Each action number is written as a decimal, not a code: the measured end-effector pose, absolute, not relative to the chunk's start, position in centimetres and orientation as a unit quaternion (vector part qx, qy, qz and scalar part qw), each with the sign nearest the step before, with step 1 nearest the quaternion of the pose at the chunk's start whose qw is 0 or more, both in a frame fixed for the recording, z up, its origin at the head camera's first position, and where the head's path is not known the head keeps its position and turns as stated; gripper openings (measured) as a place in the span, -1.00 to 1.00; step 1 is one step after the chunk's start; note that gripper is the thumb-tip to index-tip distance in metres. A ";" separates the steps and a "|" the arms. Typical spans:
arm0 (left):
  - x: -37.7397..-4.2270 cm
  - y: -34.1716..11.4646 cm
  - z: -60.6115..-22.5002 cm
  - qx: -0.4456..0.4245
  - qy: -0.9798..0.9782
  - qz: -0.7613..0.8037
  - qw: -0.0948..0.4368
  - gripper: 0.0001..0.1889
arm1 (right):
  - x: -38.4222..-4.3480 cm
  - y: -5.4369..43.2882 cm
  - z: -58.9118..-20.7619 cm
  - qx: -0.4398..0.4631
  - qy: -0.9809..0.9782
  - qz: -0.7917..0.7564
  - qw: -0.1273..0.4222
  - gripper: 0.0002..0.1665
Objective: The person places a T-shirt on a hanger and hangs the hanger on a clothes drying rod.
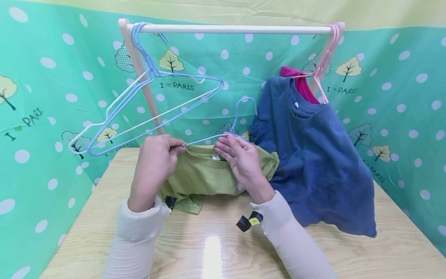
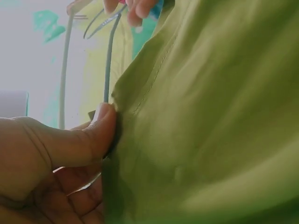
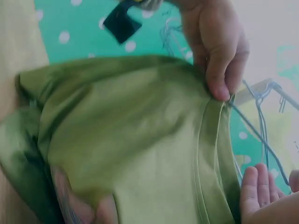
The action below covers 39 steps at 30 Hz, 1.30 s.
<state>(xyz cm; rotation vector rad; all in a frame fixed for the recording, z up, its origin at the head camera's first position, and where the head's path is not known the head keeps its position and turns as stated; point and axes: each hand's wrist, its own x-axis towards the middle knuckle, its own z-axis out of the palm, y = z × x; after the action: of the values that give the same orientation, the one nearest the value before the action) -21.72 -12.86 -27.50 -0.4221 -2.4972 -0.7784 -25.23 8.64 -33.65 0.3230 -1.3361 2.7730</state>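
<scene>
An olive-green T-shirt [image 1: 209, 174] hangs over the table between both hands, its neckline with a small white label facing up. A blue wire hanger [image 1: 240, 112] stands at that neckline with its hook upward; part of it is hidden by the shirt. My left hand [image 1: 155, 166] pinches the neckline's left edge, where the hanger's arm meets the fabric. With thumb and fingertips my right hand [image 1: 244, 159] holds the hanger below its hook, the other fingers nearly straight. In the left wrist view, the left thumb [image 2: 100, 133] presses against the green cloth.
Behind stands a clothes rack with a white bar [image 1: 230, 29]. Blue and white hangers [image 1: 139, 89] hang at its left end. On the right, a navy T-shirt [image 1: 313, 155] and a magenta garment [image 1: 296, 73] hang from pink hangers [image 1: 327, 58]. A wooden table [image 1: 188, 248] lies below.
</scene>
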 end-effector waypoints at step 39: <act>-20.9 -16.8 -26.3 -0.110 -0.928 -0.300 0.191 -0.74 | -27.2 4.6 -25.7 -0.002 -0.319 0.940 -0.119 -0.70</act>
<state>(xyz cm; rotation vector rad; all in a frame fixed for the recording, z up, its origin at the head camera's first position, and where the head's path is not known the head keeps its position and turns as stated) -20.86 -16.79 -26.32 -0.3078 -2.6063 -0.8428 -27.20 4.60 -25.72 -0.0052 -1.0864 3.2003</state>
